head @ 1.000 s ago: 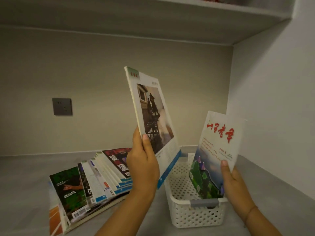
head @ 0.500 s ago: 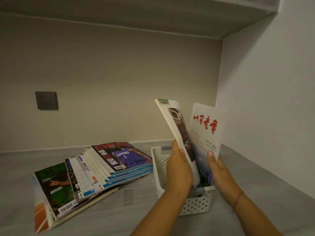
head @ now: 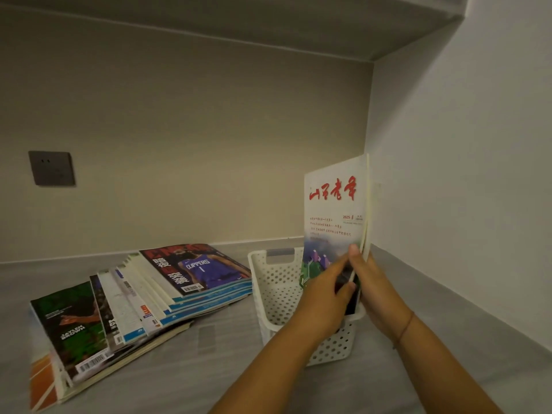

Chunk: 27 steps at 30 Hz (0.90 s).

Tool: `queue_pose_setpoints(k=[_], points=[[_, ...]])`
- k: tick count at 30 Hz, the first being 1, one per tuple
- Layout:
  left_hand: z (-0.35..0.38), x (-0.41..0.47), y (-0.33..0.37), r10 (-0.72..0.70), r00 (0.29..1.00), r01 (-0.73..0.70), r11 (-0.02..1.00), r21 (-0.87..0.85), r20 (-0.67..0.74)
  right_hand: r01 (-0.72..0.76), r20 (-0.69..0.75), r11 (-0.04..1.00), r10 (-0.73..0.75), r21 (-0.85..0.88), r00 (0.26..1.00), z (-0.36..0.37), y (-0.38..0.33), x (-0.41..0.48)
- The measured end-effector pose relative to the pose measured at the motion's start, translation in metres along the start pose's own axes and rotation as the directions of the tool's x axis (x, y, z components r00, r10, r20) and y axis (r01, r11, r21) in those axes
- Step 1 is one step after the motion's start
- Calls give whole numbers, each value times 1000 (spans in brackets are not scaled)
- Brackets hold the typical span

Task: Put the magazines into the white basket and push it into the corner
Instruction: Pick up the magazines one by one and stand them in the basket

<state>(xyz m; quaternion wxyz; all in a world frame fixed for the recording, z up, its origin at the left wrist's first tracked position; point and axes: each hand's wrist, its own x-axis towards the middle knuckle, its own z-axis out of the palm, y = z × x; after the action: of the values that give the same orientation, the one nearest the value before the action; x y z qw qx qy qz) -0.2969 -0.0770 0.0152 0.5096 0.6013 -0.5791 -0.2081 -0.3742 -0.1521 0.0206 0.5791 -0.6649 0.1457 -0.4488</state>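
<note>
A white perforated basket [head: 276,283] stands on the grey counter close to the right wall. Two magazines stand upright in its right side, pressed together. The front one is a white magazine with red characters [head: 334,210]; only the page edge of the second magazine [head: 367,204] shows behind it. My left hand [head: 324,294] grips their lower left part, and my right hand [head: 375,289] clamps them from the right with its thumb on the cover. A fanned stack of several magazines [head: 155,297] lies left of the basket, with a basketball cover on top.
The grey counter [head: 209,375] runs back to a beige wall with a dark socket [head: 51,168]. The white side wall [head: 466,204] meets it in the corner behind the basket. A shelf [head: 268,28] hangs overhead.
My left hand swung its magazine right and down into the basket, against the red-titled one. Both magazines now stand together, lower in the basket, with both hands on them.
</note>
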Motion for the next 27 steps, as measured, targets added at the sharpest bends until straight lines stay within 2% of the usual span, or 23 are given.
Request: queue_pose_setpoints(k=[5, 9, 14, 18, 21, 24, 27], points=[[-3, -5, -2, 109, 994, -105, 971, 213, -8, 3, -83, 1000, -3, 2, 997, -6, 2, 6], [-5, -5, -5, 134, 986, -162, 893, 420, 94, -9, -118, 1000, 11, 19, 993, -10, 7, 4], [-7, -9, -7, 22, 972, -102, 936, 336, 232, 4, -133, 998, 5, 61, 991, -13, 6, 0], [-8, -1, -8, -26, 987, -10, 975, 222, 158, -17, -96, 996, 26, 90, 995, -11, 6, -2], [-10, 1, -6, 15, 993, -42, 970, 239, 113, -12, -91, 997, 19, 76, 996, -11, 4, -3], [-7, -2, -7, 143, 983, -181, 876, 448, 116, 5, -87, 999, -1, 47, 996, -12, 3, -4], [-1, -4, -12, 164, 979, -201, 779, 594, 118, 18, -93, 999, -15, 37, 996, -10, 0, -5]])
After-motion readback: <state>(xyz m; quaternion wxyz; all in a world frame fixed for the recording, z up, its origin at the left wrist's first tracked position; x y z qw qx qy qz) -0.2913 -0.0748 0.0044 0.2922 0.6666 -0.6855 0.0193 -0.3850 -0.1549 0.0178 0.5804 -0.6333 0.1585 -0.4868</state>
